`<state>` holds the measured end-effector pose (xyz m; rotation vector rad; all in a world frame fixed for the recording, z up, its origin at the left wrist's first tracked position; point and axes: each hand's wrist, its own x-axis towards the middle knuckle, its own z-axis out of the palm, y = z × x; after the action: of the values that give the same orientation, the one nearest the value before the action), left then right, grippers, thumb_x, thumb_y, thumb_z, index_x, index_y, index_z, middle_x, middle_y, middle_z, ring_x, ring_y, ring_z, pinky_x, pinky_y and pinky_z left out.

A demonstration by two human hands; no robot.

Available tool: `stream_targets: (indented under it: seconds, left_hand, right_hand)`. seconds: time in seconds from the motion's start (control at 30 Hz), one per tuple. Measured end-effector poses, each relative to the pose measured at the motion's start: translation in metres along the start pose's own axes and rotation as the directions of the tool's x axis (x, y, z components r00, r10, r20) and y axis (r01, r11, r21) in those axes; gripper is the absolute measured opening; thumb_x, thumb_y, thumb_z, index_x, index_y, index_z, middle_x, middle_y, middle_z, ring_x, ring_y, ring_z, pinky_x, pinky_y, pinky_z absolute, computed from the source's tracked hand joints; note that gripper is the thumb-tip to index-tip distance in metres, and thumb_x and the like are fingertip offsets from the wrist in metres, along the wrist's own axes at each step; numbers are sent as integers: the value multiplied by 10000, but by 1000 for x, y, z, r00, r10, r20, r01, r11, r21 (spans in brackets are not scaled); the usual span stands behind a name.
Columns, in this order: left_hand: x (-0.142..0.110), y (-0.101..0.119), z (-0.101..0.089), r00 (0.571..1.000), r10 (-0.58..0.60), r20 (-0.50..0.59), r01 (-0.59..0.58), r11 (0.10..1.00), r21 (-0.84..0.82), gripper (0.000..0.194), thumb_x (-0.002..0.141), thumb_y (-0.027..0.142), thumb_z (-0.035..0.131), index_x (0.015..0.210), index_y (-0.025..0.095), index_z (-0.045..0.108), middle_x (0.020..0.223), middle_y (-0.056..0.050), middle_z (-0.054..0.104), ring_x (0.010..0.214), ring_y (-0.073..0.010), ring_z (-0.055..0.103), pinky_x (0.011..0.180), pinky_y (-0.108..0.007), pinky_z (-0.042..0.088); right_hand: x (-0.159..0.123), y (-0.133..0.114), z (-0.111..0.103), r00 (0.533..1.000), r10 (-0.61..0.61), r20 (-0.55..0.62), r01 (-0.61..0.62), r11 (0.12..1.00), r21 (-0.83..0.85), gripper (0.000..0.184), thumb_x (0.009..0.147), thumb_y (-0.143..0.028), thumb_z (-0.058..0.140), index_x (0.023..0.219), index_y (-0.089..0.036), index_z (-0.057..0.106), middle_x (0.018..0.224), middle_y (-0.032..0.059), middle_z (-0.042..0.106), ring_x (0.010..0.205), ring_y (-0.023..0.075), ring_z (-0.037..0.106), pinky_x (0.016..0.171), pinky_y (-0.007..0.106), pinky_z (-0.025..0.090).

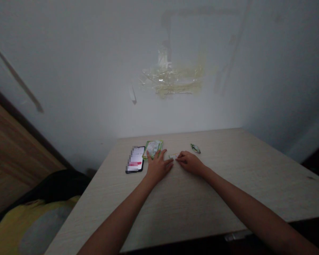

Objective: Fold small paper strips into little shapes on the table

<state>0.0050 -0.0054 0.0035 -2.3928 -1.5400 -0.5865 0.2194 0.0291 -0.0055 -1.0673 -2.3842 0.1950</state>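
Both my hands rest on a pale wooden table (228,177). My left hand (157,165) lies flat with fingers spread, its fingertips on a green packet (153,147). My right hand (190,162) is curled, with its fingertips pinching a small pale sachet (173,156) that lies between the two hands. A phone (135,159) with a lit screen lies just left of my left hand.
A small crumpled green wrapper (195,148) lies beyond my right hand. A white wall with tape remnants (170,79) rises behind the table. At the lower left are a black and yellow cloth bundle (37,209) and a wooden panel (7,148).
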Motion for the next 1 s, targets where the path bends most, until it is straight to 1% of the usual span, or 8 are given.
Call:
stream_targets:
  seconds: [0.17, 0.27, 0.43, 0.53, 0.67, 0.83, 0.93, 1.0]
  left_hand:
    - [0, -1, 3, 997, -66, 39, 67, 998, -15, 300, 868, 540, 541, 1139, 484, 657, 1455, -37, 453, 1347, -343, 372, 1047, -790, 26]
    - [1, -1, 4, 995, -88, 50, 89, 996, -12, 317, 858, 546, 554, 1155, 487, 648, 1459, -42, 445, 1350, -348, 361, 1044, -790, 18]
    - [-1, 1, 5, 995, -98, 17, 98, 995, -11, 320, 859, 543, 549, 1158, 485, 648, 1480, -48, 428, 1370, -372, 326, 1026, -803, -10]
    - [-2, 2, 5, 996, -89, -10, 89, 996, -8, 328, 870, 532, 535, 1173, 470, 644, 1496, -55, 416, 1369, -379, 328, 1020, -809, -22]
    - [-3, 3, 4, 995, -94, -12, 94, 996, -7, 340, 872, 516, 537, 1182, 435, 650, 1506, -61, 407, 1357, -379, 347, 1026, -805, -32]
    - [-3, 3, 2, 995, -102, -6, 102, 995, -9, 345, 852, 497, 575, 1168, 394, 666, 1501, -78, 409, 1355, -379, 354, 1036, -799, -14]
    - [-3, 2, 3, 995, -100, -17, 100, 995, -5, 337, 859, 482, 572, 1166, 378, 668, 1488, -95, 420, 1354, -366, 362, 1041, -795, 0]
    - [-3, 1, 4, 995, -98, -30, 98, 995, 3, 327, 865, 473, 569, 1156, 365, 673, 1475, -107, 431, 1349, -358, 370, 1046, -791, 4]
  right_hand:
    - [0, -1, -1, 1000, 11, 7, -11, 1000, -7, 219, 906, -218, 567, 1023, -208, 752, 983, 78, 667, 954, 192, 591, 864, 302, 448]
    - [0, 0, 0, 1000, 8, 10, -8, 1000, -1, 220, 910, -226, 564, 1026, -209, 750, 983, 79, 663, 951, 189, 587, 865, 302, 445]
    - [-1, 1, 1, 1000, 17, 9, -17, 1000, 19, 227, 898, -213, 570, 1042, -216, 745, 987, 77, 661, 968, 193, 586, 873, 309, 447]
    - [-1, 0, 0, 1000, 19, 3, -19, 1000, 25, 235, 889, -202, 574, 1051, -224, 742, 987, 72, 662, 972, 196, 587, 874, 315, 451]
    - [-2, 0, -1, 1000, 16, -13, -15, 997, 75, 238, 883, -193, 580, 1062, -214, 735, 987, 76, 667, 969, 192, 593, 881, 321, 464]
    - [-2, 3, 2, 999, -42, -33, 46, 986, 161, 241, 881, -149, 562, 1049, -188, 731, 1047, 98, 677, 1012, 196, 597, 934, 344, 471]
    - [-2, 9, 7, 996, -46, -75, 58, 984, 168, 233, 871, -139, 571, 1021, -204, 737, 1091, 100, 672, 1061, 209, 585, 968, 379, 464]
    - [-2, 14, 11, 993, -13, -115, 29, 989, 144, 262, 851, -113, 573, 1048, -190, 728, 1155, 122, 646, 1118, 226, 561, 993, 405, 451]
